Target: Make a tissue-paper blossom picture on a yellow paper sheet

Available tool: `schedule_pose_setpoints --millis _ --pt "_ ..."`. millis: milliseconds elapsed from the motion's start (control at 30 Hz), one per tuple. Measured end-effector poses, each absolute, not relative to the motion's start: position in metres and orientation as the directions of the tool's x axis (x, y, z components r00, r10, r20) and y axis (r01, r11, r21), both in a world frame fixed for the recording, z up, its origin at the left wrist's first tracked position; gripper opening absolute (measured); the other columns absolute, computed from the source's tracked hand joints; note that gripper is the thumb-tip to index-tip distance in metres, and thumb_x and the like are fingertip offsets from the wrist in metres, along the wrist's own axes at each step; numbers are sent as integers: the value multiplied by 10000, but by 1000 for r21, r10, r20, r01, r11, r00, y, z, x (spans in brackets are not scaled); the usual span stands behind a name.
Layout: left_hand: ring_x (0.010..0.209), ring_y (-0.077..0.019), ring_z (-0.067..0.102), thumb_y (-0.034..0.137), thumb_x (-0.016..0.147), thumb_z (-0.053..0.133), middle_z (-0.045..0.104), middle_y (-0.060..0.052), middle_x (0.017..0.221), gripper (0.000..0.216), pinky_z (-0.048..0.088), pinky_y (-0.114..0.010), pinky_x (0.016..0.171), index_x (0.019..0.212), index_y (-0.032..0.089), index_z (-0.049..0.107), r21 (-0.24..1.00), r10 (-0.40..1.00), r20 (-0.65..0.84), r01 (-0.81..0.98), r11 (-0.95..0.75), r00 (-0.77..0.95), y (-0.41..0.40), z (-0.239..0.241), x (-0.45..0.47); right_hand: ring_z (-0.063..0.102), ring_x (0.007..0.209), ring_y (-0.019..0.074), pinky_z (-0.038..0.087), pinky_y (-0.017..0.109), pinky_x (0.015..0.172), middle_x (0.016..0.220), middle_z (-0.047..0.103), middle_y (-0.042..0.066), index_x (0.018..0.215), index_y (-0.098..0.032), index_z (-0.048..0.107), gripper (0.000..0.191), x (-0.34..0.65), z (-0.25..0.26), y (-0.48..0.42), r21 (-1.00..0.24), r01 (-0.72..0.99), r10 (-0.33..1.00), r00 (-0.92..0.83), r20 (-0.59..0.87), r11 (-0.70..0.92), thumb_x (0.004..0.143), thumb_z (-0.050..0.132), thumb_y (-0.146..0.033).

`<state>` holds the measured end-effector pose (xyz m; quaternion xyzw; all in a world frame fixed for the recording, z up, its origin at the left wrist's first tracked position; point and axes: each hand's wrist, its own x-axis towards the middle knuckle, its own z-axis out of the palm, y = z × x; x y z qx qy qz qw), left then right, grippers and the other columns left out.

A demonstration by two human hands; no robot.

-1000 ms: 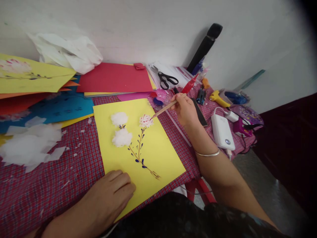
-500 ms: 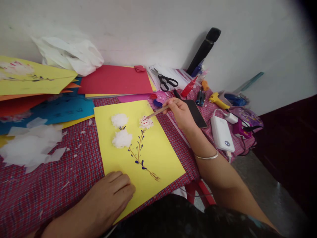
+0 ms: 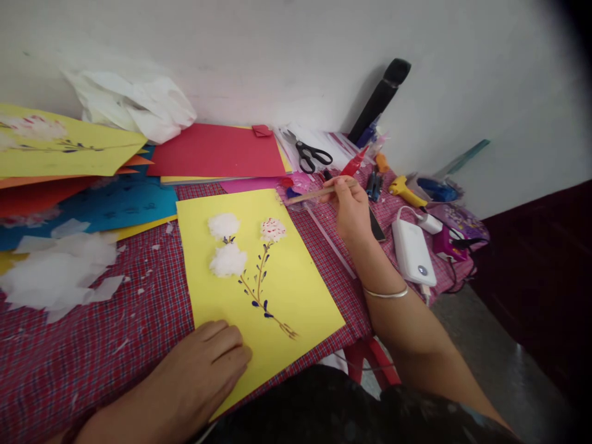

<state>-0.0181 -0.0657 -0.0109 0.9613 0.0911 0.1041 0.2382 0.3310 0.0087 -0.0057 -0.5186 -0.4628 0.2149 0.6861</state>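
Note:
My right hand (image 3: 350,206) is closed around a thin wooden paintbrush (image 3: 314,195). The brush tip is over the small pink, red and blue paint palette (image 3: 296,187) beyond the paper's far right corner. My left hand (image 3: 213,364) lies flat on the lower left edge of the yellow paper (image 3: 305,290). On this sheet are two plain white tissue blossoms (image 3: 228,259), and a third tissue blossom (image 3: 274,229) carries red dabs. A painted brown stem (image 3: 259,287) with dark blue leaves runs below them.
White tissue pieces (image 3: 60,265) lie at left, near folded coloured papers (image 3: 97,203). Behind are red card (image 3: 217,151), scissors (image 3: 308,151) and a red tube (image 3: 354,161). At right are a yellow glue gun (image 3: 407,190), a white power bank (image 3: 413,250) and cables.
My right hand has moved right and slightly up, carrying the paintbrush from the red-dabbed blossom to the paint palette. My left hand stays on the paper.

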Motion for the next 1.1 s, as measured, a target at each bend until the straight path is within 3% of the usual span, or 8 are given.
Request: schedule_pose_setpoints --millis 200,467,667,800,900,1100 --pt "715 -207 486 17 922 415 607 -26 800 261 371 -336 662 823 192 580 468 218 148 126 -875 965 -67 -13 -19 712 803 177 574 340 788 849 737 23 941 -255 711 323 341 -17 17 -900 281 776 460 432 334 879 656 -567" --pt "744 -203 498 42 947 409 614 -30 828 257 386 -332 684 844 190 592 479 222 120 140 -866 968 -65 -10 -20 733 907 207 554 390 880 911 769 27 977 -247 709 365 344 -31 35 -879 379 845 331 420 288 866 638 -588" --pt "737 -203 481 11 925 428 603 -30 817 257 366 -340 682 816 184 582 482 243 119 158 -862 963 -68 -9 -18 719 790 171 572 342 810 816 728 7 899 -233 696 263 337 -20 28 -884 318 786 419 456 343 891 642 -490" --pt "742 -200 462 40 950 457 585 -30 823 221 352 -336 681 825 182 573 501 255 137 155 -851 957 -70 -12 -19 669 662 109 559 273 727 805 698 -22 827 -243 670 184 313 -6 12 -918 106 786 487 382 381 880 678 -419" --pt "749 -196 457 86 968 485 580 -35 844 188 349 -331 678 824 178 563 502 258 150 151 -852 954 -69 -12 -20 634 614 96 534 248 660 721 670 -31 805 -237 652 201 286 3 3 -950 -23 868 413 274 311 876 687 -421" --pt "756 -187 463 106 979 500 578 -37 836 196 356 -322 681 804 174 555 460 248 206 130 -879 947 -67 -15 -18 622 601 99 499 248 623 653 667 -20 848 -221 651 247 245 12 11 -990 -30 944 306 125 141 881 669 -465"
